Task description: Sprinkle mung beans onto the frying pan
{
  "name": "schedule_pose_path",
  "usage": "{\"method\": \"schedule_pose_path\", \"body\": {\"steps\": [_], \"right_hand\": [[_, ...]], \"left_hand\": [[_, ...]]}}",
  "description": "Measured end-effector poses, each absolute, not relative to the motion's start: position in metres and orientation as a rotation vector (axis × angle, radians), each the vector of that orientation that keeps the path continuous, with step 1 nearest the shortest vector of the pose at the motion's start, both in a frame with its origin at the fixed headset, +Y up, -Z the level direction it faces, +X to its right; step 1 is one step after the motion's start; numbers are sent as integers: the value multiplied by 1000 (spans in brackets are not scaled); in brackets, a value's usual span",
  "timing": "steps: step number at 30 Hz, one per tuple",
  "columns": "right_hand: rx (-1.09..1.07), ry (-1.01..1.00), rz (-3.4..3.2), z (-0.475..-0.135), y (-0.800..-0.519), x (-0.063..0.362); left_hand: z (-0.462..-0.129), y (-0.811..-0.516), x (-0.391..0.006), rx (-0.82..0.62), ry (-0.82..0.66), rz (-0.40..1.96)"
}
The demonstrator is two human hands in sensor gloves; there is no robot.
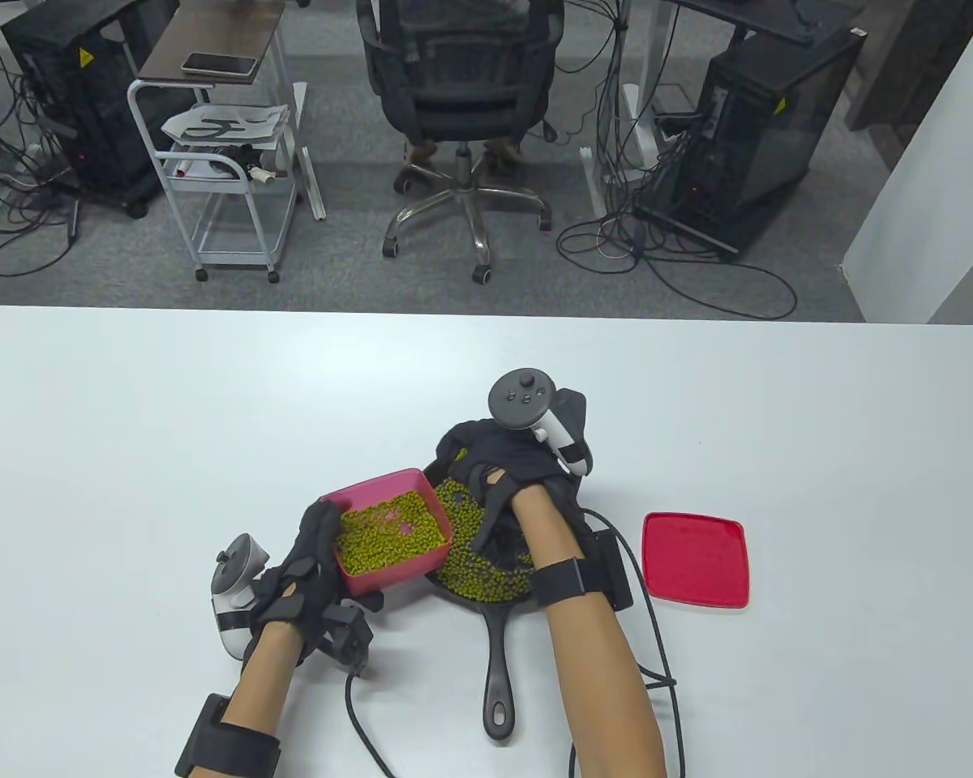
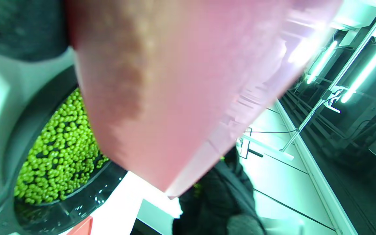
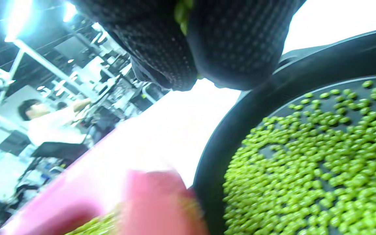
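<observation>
A black frying pan (image 1: pixel 499 640) lies near the table's front, handle toward me, with green mung beans (image 1: pixel 486 579) spread over its floor. My left hand (image 1: pixel 312 559) grips a pink box (image 1: pixel 389 531) of mung beans by its left side and holds it over the pan's left rim. My right hand (image 1: pixel 499 466) hovers over the pan's far part, fingers closed on a pinch of beans (image 3: pixel 183 11). The pan (image 3: pixel 240 111) and its beans (image 3: pixel 321 163) fill the right wrist view. In the left wrist view the box's underside (image 2: pixel 175 91) hides most; the pan (image 2: pixel 21 130) is below.
A red lid (image 1: pixel 696 559) lies flat on the white table (image 1: pixel 211 405) to the right of the pan. Cables trail from both wrists across the table's front edge. An office chair, a cart and computer towers stand beyond the far edge.
</observation>
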State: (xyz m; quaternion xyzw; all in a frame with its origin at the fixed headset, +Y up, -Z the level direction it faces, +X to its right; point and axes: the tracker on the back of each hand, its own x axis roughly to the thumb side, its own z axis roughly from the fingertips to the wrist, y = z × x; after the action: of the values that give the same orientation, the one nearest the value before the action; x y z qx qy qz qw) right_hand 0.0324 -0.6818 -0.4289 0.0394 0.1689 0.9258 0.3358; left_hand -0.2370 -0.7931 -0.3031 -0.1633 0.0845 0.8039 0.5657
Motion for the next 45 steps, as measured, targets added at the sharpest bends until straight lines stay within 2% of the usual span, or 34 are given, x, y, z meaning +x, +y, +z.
{"method": "schedule_pose_path", "body": {"steps": [9, 20, 28, 36, 40, 45], "right_hand": [[-18, 402, 2515, -448, -715, 35], [-117, 371, 2650, -458, -717, 69], [-30, 669, 2753, -440, -716, 86], [139, 1033, 2586, -417, -718, 69], [255, 1069, 2496, -408, -719, 55], [291, 1064, 2455, -404, -715, 45]], "left_hand": [[-303, -792, -242, -373, 201, 1903], [-304, -790, -244, -369, 204, 1910], [-305, -791, -245, -371, 201, 1896], [-304, -792, -244, -374, 189, 1891], [-304, -793, -244, -374, 187, 1887], [-304, -793, -243, -374, 188, 1882]]}}
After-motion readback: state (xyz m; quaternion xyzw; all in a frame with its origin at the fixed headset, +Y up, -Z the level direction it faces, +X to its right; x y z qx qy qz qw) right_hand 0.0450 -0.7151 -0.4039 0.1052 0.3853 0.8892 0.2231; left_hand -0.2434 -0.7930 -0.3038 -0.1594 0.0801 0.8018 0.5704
